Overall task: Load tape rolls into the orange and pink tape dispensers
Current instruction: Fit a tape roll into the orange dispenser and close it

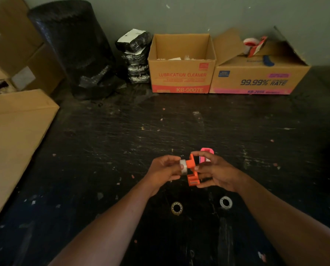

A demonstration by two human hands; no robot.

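My right hand (pixel 216 172) grips the orange tape dispenser (pixel 192 173) above the dark floor. My left hand (pixel 163 169) pinches a small clear tape roll (pixel 183 167) and presses it against the dispenser's side hub. The pink tape dispenser (pixel 207 152) stands on the floor just behind my right hand, partly hidden by my fingers. Two more tape rolls lie flat on the floor nearer to me: a yellowish one (pixel 176 207) and a whitish one (pixel 226 202).
Two open cardboard boxes (pixel 181 77) (pixel 256 79) stand against the back wall. A black bubble-wrap roll (pixel 70 47) and stacked black packets (pixel 136 56) are at the back left. Flat cardboard (pixel 16 135) lies along the left side. The floor (pixel 122 141) is dark and scuffed.
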